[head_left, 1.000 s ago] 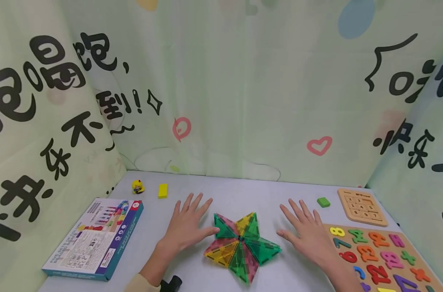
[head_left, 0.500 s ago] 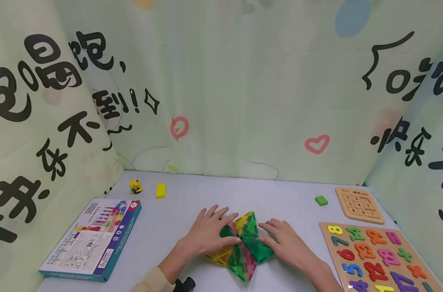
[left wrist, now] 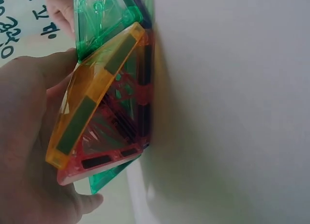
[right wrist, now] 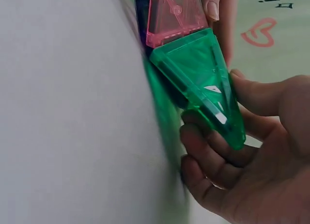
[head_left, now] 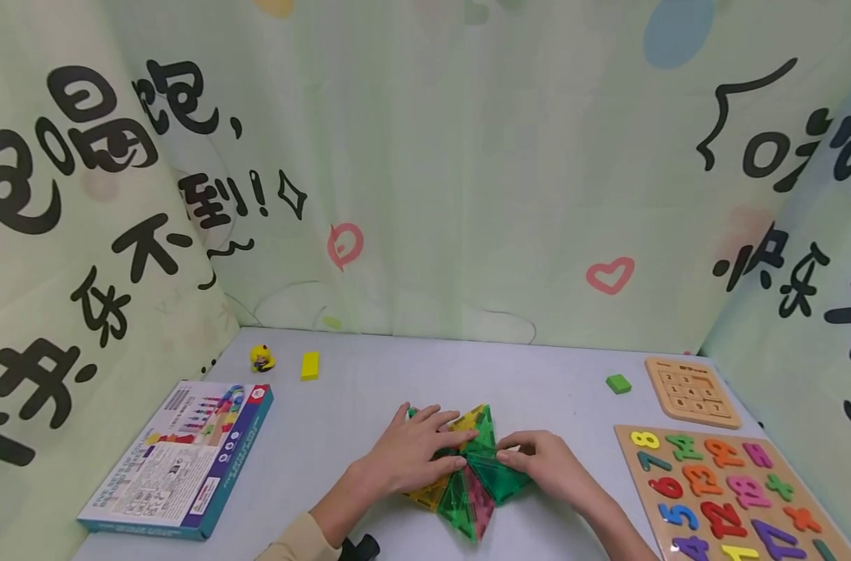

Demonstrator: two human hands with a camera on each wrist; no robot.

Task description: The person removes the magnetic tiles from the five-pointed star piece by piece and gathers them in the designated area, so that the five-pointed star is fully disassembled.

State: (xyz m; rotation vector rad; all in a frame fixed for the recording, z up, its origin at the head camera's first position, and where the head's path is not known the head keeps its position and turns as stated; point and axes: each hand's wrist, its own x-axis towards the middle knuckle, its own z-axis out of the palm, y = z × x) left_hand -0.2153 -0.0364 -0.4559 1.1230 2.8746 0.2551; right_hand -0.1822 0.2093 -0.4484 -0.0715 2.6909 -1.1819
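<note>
A star built of translucent magnetic tiles [head_left: 476, 505] lies on the white table, with green, pink and yellow points round a raised middle. My left hand [head_left: 413, 453] rests over its left side, fingers spread and straight, thumb near the centre. The left wrist view shows that hand along a yellow tile [left wrist: 92, 95] and a red tile [left wrist: 99, 163] with dark magnet strips. On the other side my right hand [head_left: 548, 461] pinches the green right point. In the right wrist view its thumb and curled fingers hold that green tile [right wrist: 201, 73], beside a pink tile [right wrist: 175, 13].
A flat box [head_left: 176, 460] lies at the left. Behind are a small yellow figure [head_left: 262, 358], a yellow block [head_left: 310, 366] and a green block [head_left: 618, 383]. At the right lie a wooden number puzzle [head_left: 693, 393] and a colourful number board [head_left: 629, 467].
Both hands came inward from beside the star. My left hand settled over its left side, and my right hand took hold of the green right point.
</note>
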